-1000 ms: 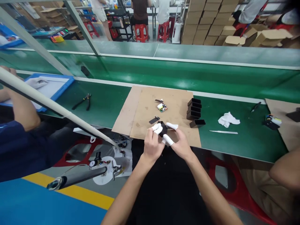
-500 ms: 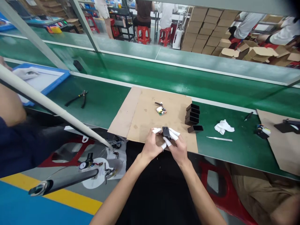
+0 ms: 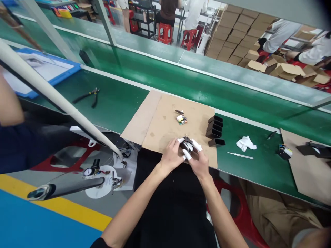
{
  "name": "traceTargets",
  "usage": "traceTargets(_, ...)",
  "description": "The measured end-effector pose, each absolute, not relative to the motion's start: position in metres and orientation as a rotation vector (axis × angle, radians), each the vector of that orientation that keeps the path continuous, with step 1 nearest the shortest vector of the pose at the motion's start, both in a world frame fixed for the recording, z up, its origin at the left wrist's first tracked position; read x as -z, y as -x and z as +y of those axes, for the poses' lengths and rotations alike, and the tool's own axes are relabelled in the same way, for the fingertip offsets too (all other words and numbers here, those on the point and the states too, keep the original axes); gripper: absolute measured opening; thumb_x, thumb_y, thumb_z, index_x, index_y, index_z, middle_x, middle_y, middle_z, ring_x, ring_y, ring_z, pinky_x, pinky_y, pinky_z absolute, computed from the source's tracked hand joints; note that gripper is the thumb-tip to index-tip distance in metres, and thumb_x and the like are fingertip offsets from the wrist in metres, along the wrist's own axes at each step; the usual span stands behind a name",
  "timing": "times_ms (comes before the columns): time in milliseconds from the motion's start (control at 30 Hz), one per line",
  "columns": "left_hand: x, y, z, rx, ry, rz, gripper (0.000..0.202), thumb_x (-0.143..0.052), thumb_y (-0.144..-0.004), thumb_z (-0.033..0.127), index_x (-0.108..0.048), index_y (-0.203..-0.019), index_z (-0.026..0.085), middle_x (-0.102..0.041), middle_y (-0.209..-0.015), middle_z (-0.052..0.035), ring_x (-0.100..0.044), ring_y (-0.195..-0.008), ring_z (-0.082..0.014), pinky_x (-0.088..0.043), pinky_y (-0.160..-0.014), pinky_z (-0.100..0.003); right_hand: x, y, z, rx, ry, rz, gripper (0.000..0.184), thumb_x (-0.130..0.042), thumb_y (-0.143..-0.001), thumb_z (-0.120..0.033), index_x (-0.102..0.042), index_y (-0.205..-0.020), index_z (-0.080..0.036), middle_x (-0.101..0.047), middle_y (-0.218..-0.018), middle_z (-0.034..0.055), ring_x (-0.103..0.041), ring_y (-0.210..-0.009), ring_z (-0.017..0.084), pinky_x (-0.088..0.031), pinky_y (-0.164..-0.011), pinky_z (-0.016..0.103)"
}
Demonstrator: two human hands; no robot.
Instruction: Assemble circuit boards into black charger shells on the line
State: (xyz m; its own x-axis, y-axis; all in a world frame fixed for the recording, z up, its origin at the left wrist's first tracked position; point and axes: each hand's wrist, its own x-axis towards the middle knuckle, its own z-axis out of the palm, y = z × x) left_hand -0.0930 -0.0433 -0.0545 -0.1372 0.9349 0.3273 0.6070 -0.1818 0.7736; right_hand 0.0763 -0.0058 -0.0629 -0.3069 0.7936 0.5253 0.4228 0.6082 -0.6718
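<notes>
Low over the front of the cardboard sheet point(image 3: 155, 119), my left hand point(image 3: 172, 151) and my right hand point(image 3: 199, 159) both grip a small black power adapter part point(image 3: 184, 146). White covers sit on several of my fingertips. Two short prongs stick up from the part's far side, and something white shows inside it; fingers hide the rest. Beyond my hands lies a small circuit board point(image 3: 181, 119) with a yellow and white component. A little black piece point(image 3: 179, 112) rests just behind it. To the right, several hollow black housings point(image 3: 216, 142) lie grouped at the cardboard's edge.
Cutting pliers point(image 3: 86, 97) lie on the green bench at left, near a blue-rimmed tray point(image 3: 62, 76) and a co-worker's arm. Rightward are a white cloth point(image 3: 245, 143), tweezers point(image 3: 240, 155) and another adapter assembly point(image 3: 284, 152). A pale slanted pole point(image 3: 64, 105) crosses the left side.
The adapter part has been turned in my hands: its flat black face showed before, now its prongs point away and a white inside shows. The camera view has shifted slightly.
</notes>
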Motion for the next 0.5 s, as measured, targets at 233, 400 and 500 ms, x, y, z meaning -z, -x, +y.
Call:
traceTargets(233,0.049,0.099,-0.045,-1.244,-1.726,1.679,0.057,-0.076,-0.074,0.010,-0.057,-0.126,0.023,-0.065,-0.113,-0.0070,-0.067,-0.110,-0.0311,-0.060,-0.098,-0.050,0.073,-0.078,-0.016,-0.156,0.917,-1.909,0.051,-0.078,-0.098,-0.029,-0.065,-0.147,-0.024,-0.078,-0.131,0.0145,-0.080,-0.113,0.034,-0.072,-0.095,0.050)
traceTargets(400,0.054,0.098,-0.045,-1.272,-1.754,1.697,0.056,-0.077,-0.073,0.010,-0.058,-0.125,0.023,-0.067,-0.112,-0.0077,-0.067,-0.111,-0.0323,-0.060,-0.096,-0.050,0.086,-0.073,-0.022,-0.057,0.842,-1.823,0.044,-0.080,-0.095,-0.021,-0.071,-0.137,-0.029,-0.078,-0.133,0.0104,-0.082,-0.109,0.033,-0.075,-0.089,0.050)
traceTargets(500,0.054,0.098,-0.045,-1.256,-1.748,1.694,0.056,-0.078,-0.074,0.011,-0.058,-0.125,0.022,-0.068,-0.115,-0.0088,-0.067,-0.114,-0.0333,-0.060,-0.097,-0.051,0.091,-0.072,-0.021,-0.047,0.793,-1.803,0.050,-0.083,-0.092,-0.016,-0.071,-0.137,-0.031,-0.076,-0.136,0.0090,-0.082,-0.107,0.032,-0.076,-0.087,0.049)
